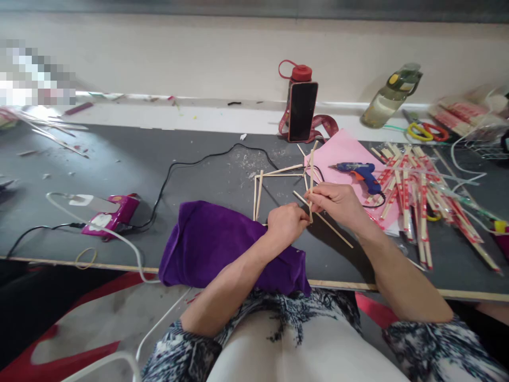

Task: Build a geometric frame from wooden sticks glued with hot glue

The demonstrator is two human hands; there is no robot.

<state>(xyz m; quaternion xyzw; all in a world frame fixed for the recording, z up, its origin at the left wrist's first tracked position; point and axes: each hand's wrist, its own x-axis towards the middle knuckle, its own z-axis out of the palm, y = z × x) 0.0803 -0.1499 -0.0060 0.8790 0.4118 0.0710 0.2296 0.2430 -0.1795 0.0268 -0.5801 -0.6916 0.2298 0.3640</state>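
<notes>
My left hand [286, 223] is closed in a fist over a purple cloth [214, 244], gripping the lower end of a wooden stick structure [278, 178]. My right hand [334, 201] pinches an upright stick [311, 175] of the same frame. The frame of thin light sticks lies partly on the dark table [199, 175], rising by the pink paper [342, 154]. A blue glue gun [360, 172] rests on that paper just right of my right hand.
Wrapped chopsticks [421, 201] lie scattered at right. A phone leans on a red-capped bottle [301, 103] at the back, near a green bottle [392, 95] and scissors [423, 131]. A pink device [111, 212] with cables sits at left. A rubber band [85, 258] lies near the table edge.
</notes>
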